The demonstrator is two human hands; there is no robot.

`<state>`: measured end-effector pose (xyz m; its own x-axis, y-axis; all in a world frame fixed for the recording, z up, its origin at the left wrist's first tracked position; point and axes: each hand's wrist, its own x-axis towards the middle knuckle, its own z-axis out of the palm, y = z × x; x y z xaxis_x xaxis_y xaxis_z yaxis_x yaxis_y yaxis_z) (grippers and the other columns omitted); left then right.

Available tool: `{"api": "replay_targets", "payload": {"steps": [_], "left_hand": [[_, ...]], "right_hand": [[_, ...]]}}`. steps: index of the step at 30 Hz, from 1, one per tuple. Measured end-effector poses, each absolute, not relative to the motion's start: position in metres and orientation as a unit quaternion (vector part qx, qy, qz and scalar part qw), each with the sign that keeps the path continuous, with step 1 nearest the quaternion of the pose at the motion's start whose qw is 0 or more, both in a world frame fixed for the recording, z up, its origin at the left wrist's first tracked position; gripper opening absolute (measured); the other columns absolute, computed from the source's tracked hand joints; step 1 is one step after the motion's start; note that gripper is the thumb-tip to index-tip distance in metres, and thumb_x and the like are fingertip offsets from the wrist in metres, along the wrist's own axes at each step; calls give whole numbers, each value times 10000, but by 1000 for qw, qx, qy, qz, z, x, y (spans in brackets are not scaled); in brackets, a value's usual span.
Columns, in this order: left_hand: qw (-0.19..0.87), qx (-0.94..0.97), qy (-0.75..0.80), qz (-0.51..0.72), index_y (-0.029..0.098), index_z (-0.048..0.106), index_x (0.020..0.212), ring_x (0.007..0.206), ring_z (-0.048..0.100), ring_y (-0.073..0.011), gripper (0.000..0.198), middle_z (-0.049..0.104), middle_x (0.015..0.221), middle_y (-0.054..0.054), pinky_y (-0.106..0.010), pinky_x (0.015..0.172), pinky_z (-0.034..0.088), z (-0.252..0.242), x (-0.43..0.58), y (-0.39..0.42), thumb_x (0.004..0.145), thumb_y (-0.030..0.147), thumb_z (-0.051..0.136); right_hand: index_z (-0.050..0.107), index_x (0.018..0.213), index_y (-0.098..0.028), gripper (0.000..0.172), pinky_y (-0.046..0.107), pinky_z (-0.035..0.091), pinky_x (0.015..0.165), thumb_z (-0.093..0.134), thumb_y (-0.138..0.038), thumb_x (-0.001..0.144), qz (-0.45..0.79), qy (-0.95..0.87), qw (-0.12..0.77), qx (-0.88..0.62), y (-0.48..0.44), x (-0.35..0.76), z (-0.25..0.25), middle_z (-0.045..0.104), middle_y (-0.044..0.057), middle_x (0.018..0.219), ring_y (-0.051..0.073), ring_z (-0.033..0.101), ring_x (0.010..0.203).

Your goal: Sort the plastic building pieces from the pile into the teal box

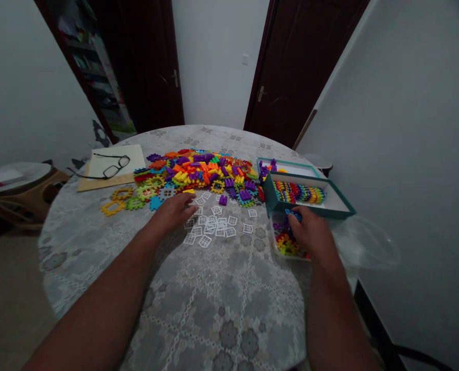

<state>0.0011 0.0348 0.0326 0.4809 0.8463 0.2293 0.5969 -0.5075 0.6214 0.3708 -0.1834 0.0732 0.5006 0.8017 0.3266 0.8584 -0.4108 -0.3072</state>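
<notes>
My left hand hovers or rests at the near side of the heap, fingers a little curled, with a gap between thumb and forefinger and nothing seen in it. A yellow piece lies just beyond its fingertips. Several white lattice window pieces are spread to its right. Over at the right, my right hand is closed on a blue toy building piece, above a clear plastic box. Yellow, red and purple gear-shaped pieces lie in that box. The fingertips are partly hidden.
A heap of colourful building pieces fills the table's middle. A green-edged box holds rows of coloured pieces, with its lid behind. Eyeglasses lie on paper at left. A clear lid is by the right wall.
</notes>
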Motion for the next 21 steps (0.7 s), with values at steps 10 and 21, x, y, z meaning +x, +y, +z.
{"api": "replay_targets", "payload": {"steps": [10, 21], "left_hand": [[122, 877, 421, 195, 250, 732, 1299, 1277, 692, -364, 385, 753, 1345, -153, -514, 1121, 544, 18, -6, 47, 953, 384, 628], [140, 898, 396, 134, 253, 732, 1304, 1202, 716, -366, 443, 782, 1284, -161, -518, 1068, 560, 27, -3, 37, 866, 318, 753]], "right_hand": [[742, 1130, -162, 262, 493, 518, 1070, 528, -282, 1038, -188, -553, 341, -737, -169, 345, 74, 764, 167, 1127, 318, 681, 1109], [632, 1426, -153, 455, 653, 490, 1141, 699, -271, 992, -19, -682, 199, -703, -162, 219, 13, 605, 286, 1493, 433, 554, 1375]]}}
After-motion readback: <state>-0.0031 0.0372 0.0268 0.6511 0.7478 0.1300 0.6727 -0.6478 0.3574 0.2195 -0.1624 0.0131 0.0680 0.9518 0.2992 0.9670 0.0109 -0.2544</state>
